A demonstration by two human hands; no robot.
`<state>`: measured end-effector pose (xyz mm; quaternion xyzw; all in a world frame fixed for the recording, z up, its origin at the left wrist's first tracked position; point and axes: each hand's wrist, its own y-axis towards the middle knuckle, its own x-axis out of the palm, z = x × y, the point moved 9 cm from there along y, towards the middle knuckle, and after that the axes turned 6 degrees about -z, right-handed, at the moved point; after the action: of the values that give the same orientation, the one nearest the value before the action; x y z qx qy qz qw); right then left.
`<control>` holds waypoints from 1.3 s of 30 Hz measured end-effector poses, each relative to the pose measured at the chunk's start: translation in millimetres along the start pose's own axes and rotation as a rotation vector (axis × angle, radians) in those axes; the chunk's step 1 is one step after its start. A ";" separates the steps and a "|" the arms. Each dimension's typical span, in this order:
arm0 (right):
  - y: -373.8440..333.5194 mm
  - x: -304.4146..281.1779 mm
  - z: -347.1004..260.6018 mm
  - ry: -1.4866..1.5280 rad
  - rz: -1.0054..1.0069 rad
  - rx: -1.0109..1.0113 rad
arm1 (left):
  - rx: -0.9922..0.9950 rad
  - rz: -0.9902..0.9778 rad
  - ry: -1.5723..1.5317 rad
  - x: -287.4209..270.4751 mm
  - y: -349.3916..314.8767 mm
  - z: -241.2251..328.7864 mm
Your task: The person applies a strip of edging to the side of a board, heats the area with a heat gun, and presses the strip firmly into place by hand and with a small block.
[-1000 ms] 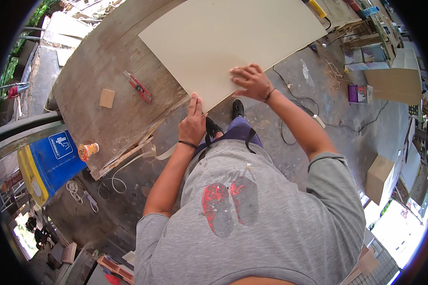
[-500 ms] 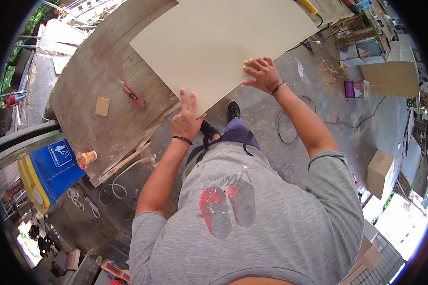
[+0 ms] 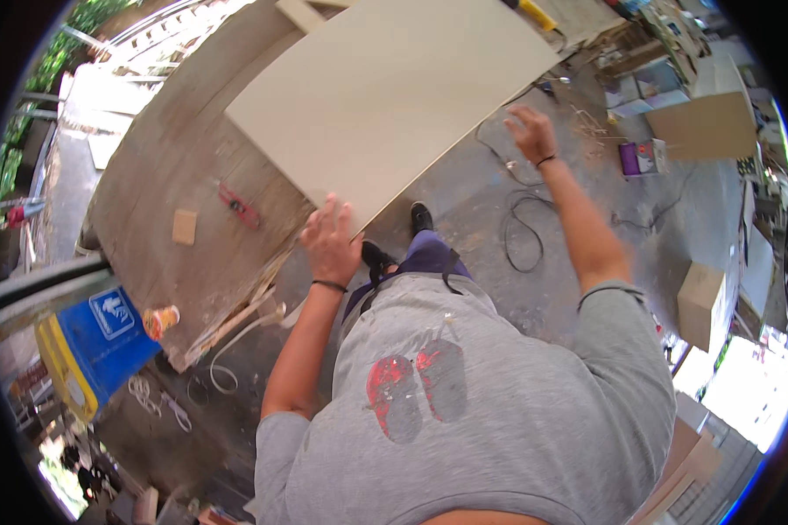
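My right hand (image 3: 532, 136) has come off the near edge of the board and out to the right since half a second ago.

The worn brown wooden tabletop (image 3: 149, 175) spreads in front of me, its far reaches hidden under the board. The large, flat, cream-coloured rectangular board (image 3: 385, 96) lies on it, one corner pointing back at me. Its long axis slants from that corner up and away to my right; the frame's top cuts off its far edge. A blue and yellow bin (image 3: 101, 341) stands by the tabletop's left end.

My left hand (image 3: 328, 241) is at the board's near corner, fingers nearly straight and a little spread, resting there without gripping; I can't make out whether the thumb touches the edge. The right fingers are loosely bent and apart, empty, just clear of the board; that forearm is blurred.

A yellow-handled tool (image 3: 534, 13) shows past the board's far right end, partly out of frame. An orange cup (image 3: 160, 322) is beside the bin, a blurred red cutter (image 3: 239, 206) lies left of the board, and farther left is a small tan wooden square (image 3: 184, 227).
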<state>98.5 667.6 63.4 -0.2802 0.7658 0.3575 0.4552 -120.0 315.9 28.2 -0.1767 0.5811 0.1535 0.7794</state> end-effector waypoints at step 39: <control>261.6 -10.9 315.6 0.273 -0.074 0.413 | -0.290 0.002 -0.079 20.8 163.9 157.0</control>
<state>62.6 1075.7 45.6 -0.2546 0.8663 0.1355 0.4079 -53.4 533.9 33.5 -0.2807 0.5217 0.2436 0.7679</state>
